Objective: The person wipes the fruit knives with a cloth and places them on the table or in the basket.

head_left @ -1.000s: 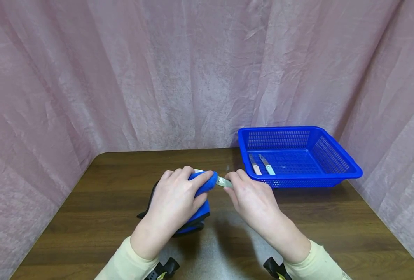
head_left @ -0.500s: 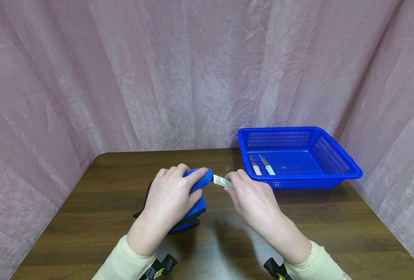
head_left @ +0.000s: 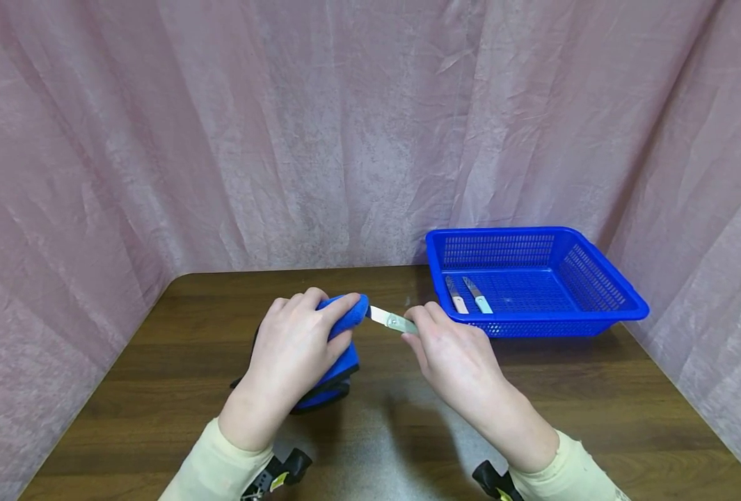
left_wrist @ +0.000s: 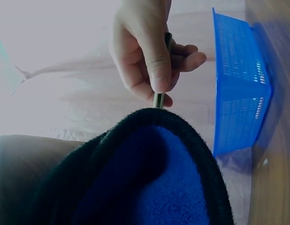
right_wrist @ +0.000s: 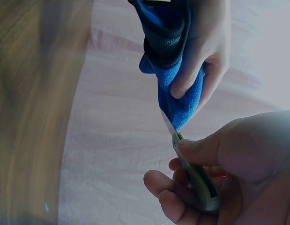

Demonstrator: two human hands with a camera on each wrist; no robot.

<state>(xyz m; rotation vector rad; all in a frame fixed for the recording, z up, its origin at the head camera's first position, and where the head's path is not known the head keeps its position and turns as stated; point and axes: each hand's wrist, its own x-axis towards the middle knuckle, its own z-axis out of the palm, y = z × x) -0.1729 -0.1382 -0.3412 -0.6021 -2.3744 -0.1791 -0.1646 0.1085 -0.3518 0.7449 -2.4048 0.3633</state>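
A folding knife with a pale green handle (head_left: 401, 323) is held by my right hand (head_left: 460, 355), thumb and fingers pinching the handle. Its bare blade (head_left: 378, 315) points left into a folded blue cloth (head_left: 345, 358) with black edging. My left hand (head_left: 295, 341) grips that cloth around the outer part of the blade, so the tip is hidden. In the right wrist view, the cloth (right_wrist: 182, 110) wraps the blade beyond a short exposed stretch near the handle (right_wrist: 201, 187). The cloth's loose part hangs below my left hand.
A blue plastic basket (head_left: 545, 316) stands at the back right of the wooden table (head_left: 207, 313). Inside lie two open knives, one with a pink handle (head_left: 460, 305) and one with a light blue handle (head_left: 483, 304). Pink curtains (head_left: 345, 139) hang behind and at both sides.
My left hand and the cloth have slid left along the blade, away from the handle, and more of the blade shows. The right hand with the knife has stayed nearly still.
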